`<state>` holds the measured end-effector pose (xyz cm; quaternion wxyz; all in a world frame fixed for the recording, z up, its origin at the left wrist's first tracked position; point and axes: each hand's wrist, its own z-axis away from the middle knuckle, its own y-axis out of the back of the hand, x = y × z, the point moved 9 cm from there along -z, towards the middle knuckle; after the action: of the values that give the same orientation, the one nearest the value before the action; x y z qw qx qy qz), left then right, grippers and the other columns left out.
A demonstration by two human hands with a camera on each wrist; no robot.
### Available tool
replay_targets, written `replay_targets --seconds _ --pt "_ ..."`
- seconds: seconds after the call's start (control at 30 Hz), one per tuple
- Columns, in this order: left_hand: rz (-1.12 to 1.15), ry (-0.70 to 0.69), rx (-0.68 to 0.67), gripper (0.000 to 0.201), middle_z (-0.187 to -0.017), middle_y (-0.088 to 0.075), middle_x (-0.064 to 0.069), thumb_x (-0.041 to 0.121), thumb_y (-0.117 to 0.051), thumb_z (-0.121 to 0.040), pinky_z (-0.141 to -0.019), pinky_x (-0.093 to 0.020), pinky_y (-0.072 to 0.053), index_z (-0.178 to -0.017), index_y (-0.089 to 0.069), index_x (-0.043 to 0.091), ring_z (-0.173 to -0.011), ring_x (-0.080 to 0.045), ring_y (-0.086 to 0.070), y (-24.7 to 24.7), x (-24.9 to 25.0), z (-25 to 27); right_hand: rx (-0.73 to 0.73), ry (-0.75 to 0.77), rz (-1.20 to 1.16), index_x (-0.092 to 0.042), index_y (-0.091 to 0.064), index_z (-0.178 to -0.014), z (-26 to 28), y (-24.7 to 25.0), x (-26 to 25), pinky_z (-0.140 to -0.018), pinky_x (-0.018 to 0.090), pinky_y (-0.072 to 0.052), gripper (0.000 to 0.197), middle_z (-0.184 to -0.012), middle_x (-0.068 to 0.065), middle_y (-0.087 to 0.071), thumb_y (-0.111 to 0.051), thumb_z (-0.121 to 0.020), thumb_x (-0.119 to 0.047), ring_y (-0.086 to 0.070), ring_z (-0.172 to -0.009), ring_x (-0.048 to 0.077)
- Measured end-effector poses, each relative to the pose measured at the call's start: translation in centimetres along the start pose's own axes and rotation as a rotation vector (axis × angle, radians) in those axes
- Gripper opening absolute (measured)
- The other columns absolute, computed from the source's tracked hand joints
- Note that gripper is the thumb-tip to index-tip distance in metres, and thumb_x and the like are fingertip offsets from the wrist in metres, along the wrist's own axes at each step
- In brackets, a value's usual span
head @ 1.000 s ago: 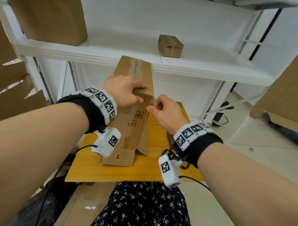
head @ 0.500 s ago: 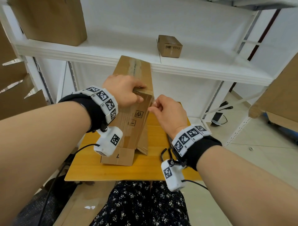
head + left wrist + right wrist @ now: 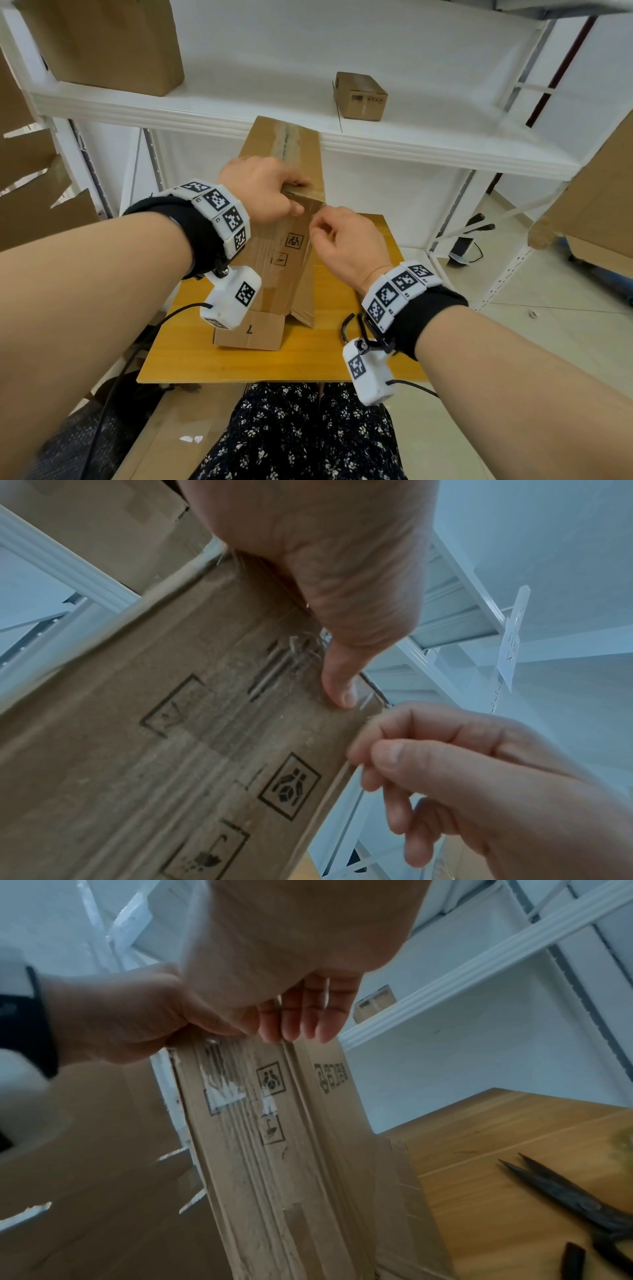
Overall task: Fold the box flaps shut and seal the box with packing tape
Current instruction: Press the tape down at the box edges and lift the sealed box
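Tall brown cardboard box (image 3: 281, 246) stands upright on the wooden table (image 3: 329, 353), worn, streaked with old clear tape. Left hand (image 3: 263, 195) grips its top edge; right hand (image 3: 346, 243) pinches the upper corner. Handling symbols printed; "7" on bottom flap.

Both my forearms reach forward, wrists banded. My left hand (image 3: 263, 192) curls over the top edge of the box (image 3: 281, 246), fingers over the far side, thumb (image 3: 337, 680) pressed on the near face. My right hand (image 3: 346, 240) is just beside it, thumb and forefinger pinched together at the box's right edge, other fingers loosely curled.
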<state>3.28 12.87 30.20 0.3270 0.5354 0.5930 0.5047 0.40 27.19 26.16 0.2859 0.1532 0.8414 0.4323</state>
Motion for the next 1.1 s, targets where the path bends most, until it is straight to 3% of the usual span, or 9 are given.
replay_targets --seconds 0.07,0.13,0.23,0.3,0.6,0.73,0.83,0.93,1.1 --pt "0.002 0.002 -0.004 0.053 -0.132 -0.060 0.018 0.057 -0.065 -0.079 -0.102 -0.040 -0.043 -0.130 -0.055 0.048 -0.124 -0.015 -0.054 0.0 -0.1 0.1 0.035 -0.091 -0.127 -0.026 -0.063 -0.084 -0.1 0.4 1.8 -0.072 0.041 -0.057 0.011 -0.077 -0.009 -0.065 -0.054 -0.091 -0.029 -0.061 -0.073 0.014" --pt "0.002 0.000 -0.003 0.054 -0.133 -0.060 0.018 0.057 -0.065 -0.079 -0.101 -0.039 -0.043 -0.131 -0.055 0.048 -0.124 -0.015 -0.054 0.1 0.0 0.1 0.044 -0.173 -0.246 -0.026 -0.063 -0.084 -0.2 0.4 3.6 -0.073 0.040 -0.057 0.009 -0.078 -0.008 -0.065 -0.060 -0.088 -0.033 -0.061 -0.073 0.013" --pt "-0.003 0.003 0.000 0.054 -0.134 -0.059 0.018 0.057 -0.065 -0.079 -0.101 -0.039 -0.044 -0.131 -0.054 0.048 -0.124 -0.015 -0.054 0.1 0.2 0.2 0.001 -0.199 -0.277 -0.025 -0.065 -0.096 -0.7 0.1 4.7 -0.072 0.023 -0.047 0.021 -0.087 -0.011 -0.065 -0.069 -0.090 -0.044 -0.057 -0.078 0.003" --pt "-0.003 0.008 0.002 0.053 -0.133 -0.059 0.019 0.057 -0.064 -0.079 -0.100 -0.038 -0.045 -0.131 -0.054 0.048 -0.124 -0.014 -0.054 0.1 0.2 0.3 -0.007 -0.186 -0.269 -0.026 -0.065 -0.096 -1.2 0.1 4.3 -0.069 0.019 -0.041 0.022 -0.087 -0.013 -0.064 -0.070 -0.091 -0.047 -0.056 -0.079 0.001" --pt "0.032 0.027 0.020 0.046 -0.125 -0.064 0.021 0.052 -0.066 -0.082 -0.093 -0.033 -0.048 -0.127 -0.059 0.047 -0.117 -0.012 -0.058 0.3 0.4 0.4 0.014 -0.146 -0.228 -0.021 -0.056 -0.087 -2.2 -0.4 2.6 -0.065 0.034 -0.048 0.023 -0.074 -0.006 -0.058 -0.062 -0.095 -0.041 -0.055 -0.071 0.015" --pt "0.042 0.026 0.008 0.048 -0.129 -0.062 0.021 0.052 -0.067 -0.081 -0.095 -0.033 -0.047 -0.128 -0.058 0.048 -0.120 -0.012 -0.056 0.4 0.0 0.5 -0.075 -0.158 -0.298 -0.021 -0.063 -0.091 -2.1 -1.2 3.1 -0.068 0.030 -0.048 0.025 -0.080 -0.008 -0.063 -0.069 -0.091 -0.045 -0.058 -0.075 0.012" --pt "0.041 0.020 0.007 0.049 -0.131 -0.060 0.021 0.053 -0.067 -0.081 -0.095 -0.033 -0.047 -0.129 -0.057 0.048 -0.122 -0.013 -0.056 0.4 0.0 0.6 -0.154 -0.198 -0.294 -0.019 -0.068 -0.092 -1.5 -2.5 3.8 -0.077 0.038 -0.057 0.025 -0.086 -0.003 -0.070 -0.072 -0.090 -0.044 -0.065 -0.081 0.016" --pt "0.036 0.012 0.001 0.050 -0.131 -0.060 0.020 0.054 -0.067 -0.081 -0.095 -0.034 -0.047 -0.130 -0.056 0.048 -0.121 -0.013 -0.056 0.1 0.0 0.6 -0.172 -0.234 -0.267 -0.019 -0.070 -0.089 -0.8 -3.6 4.2 -0.074 0.041 -0.060 0.029 -0.081 0.000 -0.072 -0.066 -0.094 -0.048 -0.068 -0.077 0.019" --pt "0.035 0.011 0.011 0.050 -0.131 -0.060 0.021 0.054 -0.066 -0.081 -0.096 -0.035 -0.046 -0.130 -0.056 0.049 -0.122 -0.013 -0.056 0.2 0.0 0.6 -0.191 -0.212 -0.241 -0.025 -0.070 -0.085 -0.6 -3.0 4.3 -0.064 0.026 -0.047 0.031 -0.076 -0.008 -0.066 -0.071 -0.087 -0.056 -0.061 -0.072 0.009"
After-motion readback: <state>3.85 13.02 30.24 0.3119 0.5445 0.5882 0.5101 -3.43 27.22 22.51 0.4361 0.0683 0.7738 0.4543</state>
